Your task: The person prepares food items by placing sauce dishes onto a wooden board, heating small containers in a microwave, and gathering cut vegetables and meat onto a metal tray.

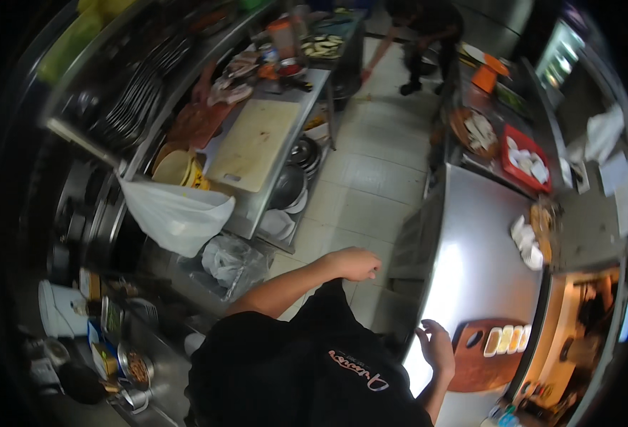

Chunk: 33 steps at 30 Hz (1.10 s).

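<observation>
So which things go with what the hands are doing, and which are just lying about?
Probably part of the job, being nearest the right hand:
steel counter
brown board
small dishes on it

Seemingly just lying about:
white plastic bag
pale cutting board
red tray

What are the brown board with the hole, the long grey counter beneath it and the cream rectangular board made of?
The brown board looks like smooth wood, from its reddish tone, though grain isn't clear. The grey counter seems polished metal, likely stainless steel, from its glare. The cream board is probably plastic, dull and evenly pale.
</observation>
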{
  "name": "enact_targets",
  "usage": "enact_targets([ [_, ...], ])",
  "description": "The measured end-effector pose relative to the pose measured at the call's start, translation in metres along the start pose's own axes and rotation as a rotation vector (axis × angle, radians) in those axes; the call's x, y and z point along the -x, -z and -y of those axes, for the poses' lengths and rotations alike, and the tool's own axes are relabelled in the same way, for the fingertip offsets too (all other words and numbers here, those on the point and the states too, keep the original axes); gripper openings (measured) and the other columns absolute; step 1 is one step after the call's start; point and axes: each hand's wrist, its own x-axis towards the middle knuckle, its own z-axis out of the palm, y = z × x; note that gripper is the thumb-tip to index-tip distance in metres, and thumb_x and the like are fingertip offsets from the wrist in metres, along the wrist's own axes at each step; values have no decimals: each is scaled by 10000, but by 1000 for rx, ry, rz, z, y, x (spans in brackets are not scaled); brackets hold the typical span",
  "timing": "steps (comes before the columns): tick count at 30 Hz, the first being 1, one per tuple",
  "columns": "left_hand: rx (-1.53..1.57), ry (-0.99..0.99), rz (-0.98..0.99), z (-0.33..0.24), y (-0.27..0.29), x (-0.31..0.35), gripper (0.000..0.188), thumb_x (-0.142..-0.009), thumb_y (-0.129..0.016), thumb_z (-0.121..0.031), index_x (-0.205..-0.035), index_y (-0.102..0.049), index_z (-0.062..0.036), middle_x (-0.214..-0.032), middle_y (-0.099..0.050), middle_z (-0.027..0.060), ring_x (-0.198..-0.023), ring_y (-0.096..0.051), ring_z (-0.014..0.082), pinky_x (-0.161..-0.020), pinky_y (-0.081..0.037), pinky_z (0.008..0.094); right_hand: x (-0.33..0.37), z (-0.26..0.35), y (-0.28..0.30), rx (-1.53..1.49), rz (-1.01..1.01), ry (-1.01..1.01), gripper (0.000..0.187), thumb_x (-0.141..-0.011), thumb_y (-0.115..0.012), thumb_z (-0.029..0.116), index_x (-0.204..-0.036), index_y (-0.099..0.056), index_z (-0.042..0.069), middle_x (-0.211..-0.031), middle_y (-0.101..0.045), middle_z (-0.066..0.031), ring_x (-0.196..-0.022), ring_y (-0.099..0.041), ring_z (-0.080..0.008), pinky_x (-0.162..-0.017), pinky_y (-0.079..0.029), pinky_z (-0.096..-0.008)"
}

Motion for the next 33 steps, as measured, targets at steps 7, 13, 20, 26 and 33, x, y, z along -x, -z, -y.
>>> enact_targets([
  [7,184,-145,32,57,13,-5,332,-913,-653,-268,-1184,-660,-76,-1119,-703,157,-1043,-666,337,-852,-519,465,-138,42,-43,60,411,146,228,-883,-709,185,-1019,-674,6,-877,-719,-194,-864,-712,-371,-741,-554,-407],
  [13,480,-237,-400,120,93,73,307,-936,-639,-243,-1145,-633,-18,-1053,-691,170,-986,-660,346,-847,-508,441,-278,217,-7,490,589,356,268,-924,-654,274,-1108,-709,87,-1042,-718,-184,-991,-676,-397,-858,-533,-471],
  [20,-12,62,-1437,124,224,165,248,-915,-633,-125,-1141,-641,-23,-1083,-637,152,-1041,-614,336,-885,-486,425,-413,407,35,312,334,978,329,-948,-649,268,-1170,-646,26,-1119,-671,-218,-1080,-608,-406,-917,-491,-473],
  [26,-995,792,-1693,70,324,272,287,-878,-636,-44,-1163,-656,-16,-1140,-644,133,-1008,-614,321,-877,-472,419,-485,521,65,102,478,1427,307,-951,-651,264,-1144,-637,25,-1018,-677,-200,-955,-648,-391,-816,-521,-449],
  [33,-658,1445,-1588,33,374,296,261,-928,-607,-69,-1181,-656,-33,-1129,-647,153,-1016,-601,345,-892,-460,411,-568,685,125,-141,524,1803,257,-929,-681,212,-1104,-662,25,-871,-670,-150,-763,-657,-294,-692,-521,-377],
])
